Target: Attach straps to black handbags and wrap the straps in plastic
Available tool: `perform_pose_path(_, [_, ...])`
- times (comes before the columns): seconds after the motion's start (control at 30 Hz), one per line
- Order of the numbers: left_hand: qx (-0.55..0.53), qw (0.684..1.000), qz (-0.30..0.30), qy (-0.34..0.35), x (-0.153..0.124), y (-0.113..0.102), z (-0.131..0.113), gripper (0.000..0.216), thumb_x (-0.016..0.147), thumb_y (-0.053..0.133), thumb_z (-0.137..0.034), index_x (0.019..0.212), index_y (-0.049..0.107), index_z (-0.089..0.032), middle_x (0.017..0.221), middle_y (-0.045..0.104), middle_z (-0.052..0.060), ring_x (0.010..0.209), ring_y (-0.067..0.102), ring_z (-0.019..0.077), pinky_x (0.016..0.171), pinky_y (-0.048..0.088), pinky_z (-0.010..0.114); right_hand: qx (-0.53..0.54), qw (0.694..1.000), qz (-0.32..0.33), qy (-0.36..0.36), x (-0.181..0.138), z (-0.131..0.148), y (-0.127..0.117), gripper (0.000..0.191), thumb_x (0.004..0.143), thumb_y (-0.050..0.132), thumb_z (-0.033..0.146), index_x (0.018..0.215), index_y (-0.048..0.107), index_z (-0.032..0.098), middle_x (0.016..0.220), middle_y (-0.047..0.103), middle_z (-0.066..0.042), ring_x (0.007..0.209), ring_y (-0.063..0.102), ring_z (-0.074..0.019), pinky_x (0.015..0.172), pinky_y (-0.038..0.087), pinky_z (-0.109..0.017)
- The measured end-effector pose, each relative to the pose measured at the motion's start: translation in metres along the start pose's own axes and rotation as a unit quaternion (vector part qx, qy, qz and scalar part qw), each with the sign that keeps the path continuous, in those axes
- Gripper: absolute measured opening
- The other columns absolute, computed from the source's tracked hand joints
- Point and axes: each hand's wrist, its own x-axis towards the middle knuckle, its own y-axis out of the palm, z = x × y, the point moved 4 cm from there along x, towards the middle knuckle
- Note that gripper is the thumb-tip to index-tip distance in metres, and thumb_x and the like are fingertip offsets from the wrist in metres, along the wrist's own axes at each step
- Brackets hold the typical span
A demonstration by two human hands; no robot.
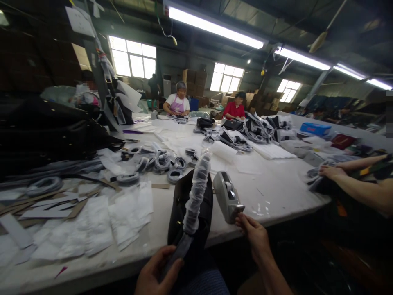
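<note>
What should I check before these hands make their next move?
1. Left hand gripping the lower end of the wrapped strap: ok, fingers and thumb close on it.
2. Right hand at the tape dispenser: ok, fingertips are at its near end.
3. Tape between the right fingertips: cannot tell, too small to see.
4. Black bag fully supported by the table: cannot tell, its base is hidden.
5. Co-worker's hand clear of the dispenser: ok, it is well apart, farther right.
</note>
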Motion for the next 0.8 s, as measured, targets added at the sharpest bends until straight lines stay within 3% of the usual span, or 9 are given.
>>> perform_pose_path(0.1, [0.005, 1.000, 0.003, 0.002, 0.000, -0.001, -0.002, 0.045, 0.063, 0.080, -0.053, 0.090, 0.073, -0.019, 0.089, 0.079, 0.006, 0.087, 0.073, 0.0259, 0.078, 0.057, 0.027, -0.018, 1.000, -0.006, -0.008, -0.004, -0.003, -0.002, 0.053, 0.051, 0.085, 0.054, 0.083, 0.078, 0.013, 0.070, 0.077, -0.009, 0.074, 0.072, -0.0270, 0.057, 0.048, -0.026])
perform_pose_path(0.2, [0.010, 1.000, 0.002, 0.012, -0.001, -0.002, -0.003, 0.043, 0.064, 0.079, -0.052, 0.090, 0.072, -0.019, 0.089, 0.079, 0.006, 0.088, 0.073, 0.0255, 0.079, 0.056, 0.027, -0.031, 0.999, 0.029, -0.007, -0.035, 0.000, 0.001, 0.049, 0.053, 0.085, 0.052, 0.082, 0.078, 0.014, 0.070, 0.076, -0.009, 0.072, 0.070, -0.0259, 0.057, 0.048, -0.026])
perform_pose_path(0.27, [0.012, 1.000, 0.001, 0.016, -0.002, -0.001, -0.004, 0.042, 0.065, 0.079, -0.051, 0.090, 0.072, -0.019, 0.089, 0.078, 0.006, 0.086, 0.073, 0.0251, 0.078, 0.057, 0.026, -0.030, 0.993, 0.114, -0.024, -0.070, 0.009, 0.014, 0.042, 0.061, 0.083, 0.052, 0.081, 0.077, 0.015, 0.066, 0.074, -0.006, 0.064, 0.066, -0.0199, 0.056, 0.046, -0.024])
perform_pose_path(0.37, [0.022, 0.999, 0.002, 0.028, -0.003, 0.002, -0.006, 0.039, 0.067, 0.078, -0.050, 0.090, 0.071, -0.018, 0.087, 0.078, 0.006, 0.084, 0.072, 0.0252, 0.077, 0.057, 0.027, -0.019, 0.955, 0.290, -0.051, -0.128, 0.028, 0.045, 0.035, 0.075, 0.074, 0.050, 0.072, 0.074, 0.015, 0.056, 0.068, -0.003, 0.052, 0.057, -0.0131, 0.053, 0.043, -0.022])
perform_pose_path(0.47, [0.032, 0.999, 0.013, 0.034, -0.004, 0.004, -0.007, 0.037, 0.070, 0.076, -0.048, 0.091, 0.071, -0.018, 0.088, 0.077, 0.006, 0.087, 0.072, 0.0259, 0.078, 0.056, 0.028, -0.029, 0.928, 0.367, -0.065, -0.164, 0.043, 0.074, 0.037, 0.078, 0.071, 0.051, 0.071, 0.074, 0.015, 0.055, 0.067, -0.005, 0.052, 0.058, -0.0135, 0.055, 0.044, -0.023])
perform_pose_path(0.6, [0.051, 0.997, 0.047, 0.037, -0.005, 0.004, -0.007, 0.034, 0.075, 0.073, -0.046, 0.094, 0.070, -0.018, 0.090, 0.077, 0.006, 0.087, 0.072, 0.0247, 0.078, 0.055, 0.027, -0.089, 0.929, 0.350, -0.076, -0.172, 0.045, 0.100, 0.039, 0.079, 0.069, 0.052, 0.068, 0.072, 0.014, 0.055, 0.067, -0.005, 0.053, 0.059, -0.0144, 0.054, 0.043, -0.023])
perform_pose_path(0.8, [0.050, 0.997, 0.036, 0.052, -0.006, 0.002, -0.009, 0.031, 0.076, 0.072, -0.044, 0.093, 0.070, -0.019, 0.091, 0.076, 0.006, 0.087, 0.071, 0.0245, 0.077, 0.054, 0.027, -0.195, 0.938, 0.262, -0.117, -0.168, 0.042, 0.110, 0.045, 0.078, 0.068, 0.055, 0.058, 0.069, 0.015, 0.050, 0.063, -0.004, 0.047, 0.054, -0.0142, 0.047, 0.038, -0.024])
